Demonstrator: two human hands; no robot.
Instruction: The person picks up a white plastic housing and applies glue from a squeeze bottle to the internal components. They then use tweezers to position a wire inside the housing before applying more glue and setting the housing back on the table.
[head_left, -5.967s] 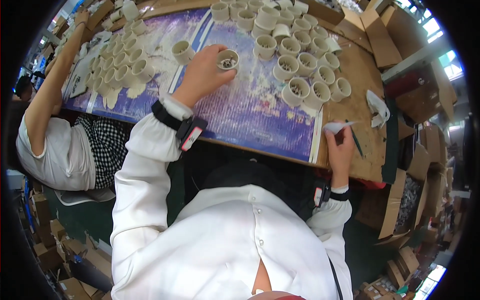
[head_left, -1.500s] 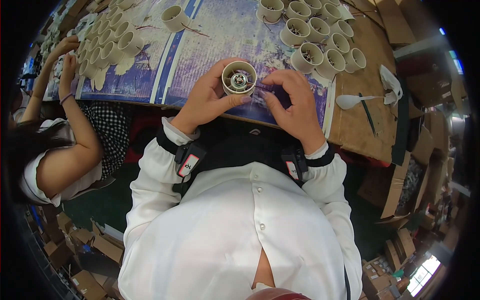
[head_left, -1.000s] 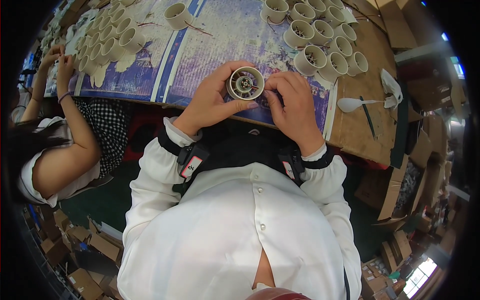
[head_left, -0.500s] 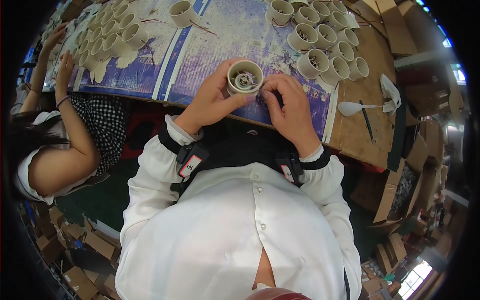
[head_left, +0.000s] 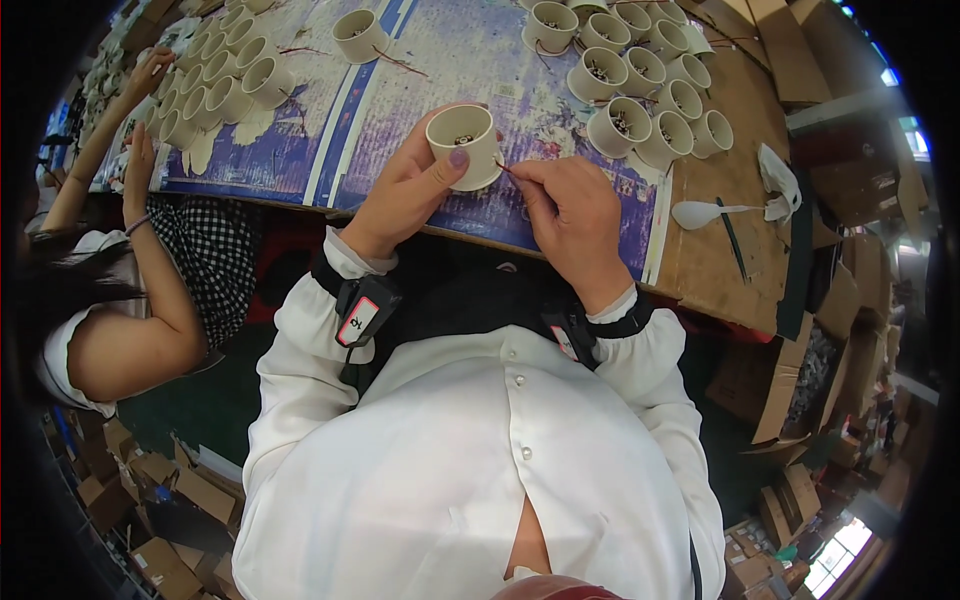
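A white cylindrical cup (head_left: 477,166) is gripped by my left hand (head_left: 395,200), whose thumb presses against its near wall. Small metal parts show at the bottom of the cup's inside. From the cup's right side comes a short dark red wire (head_left: 503,167). My right hand (head_left: 578,215) pinches the wire's end between thumb and fingertips. The cup is held above the table's front part, slightly tilted, its wall facing me.
Many similar cups (head_left: 661,148) with wires stand at the back right, and another group (head_left: 228,98) at the left. One lone cup (head_left: 361,45) stands between them. A white spoon (head_left: 697,214) and dark stick (head_left: 733,243) lie right. A co-worker's arm (head_left: 165,265) is at left.
The cup has moved left and tipped so more of its outer wall shows. My right fingers have come slightly away from it, and the wire between them is now visible.
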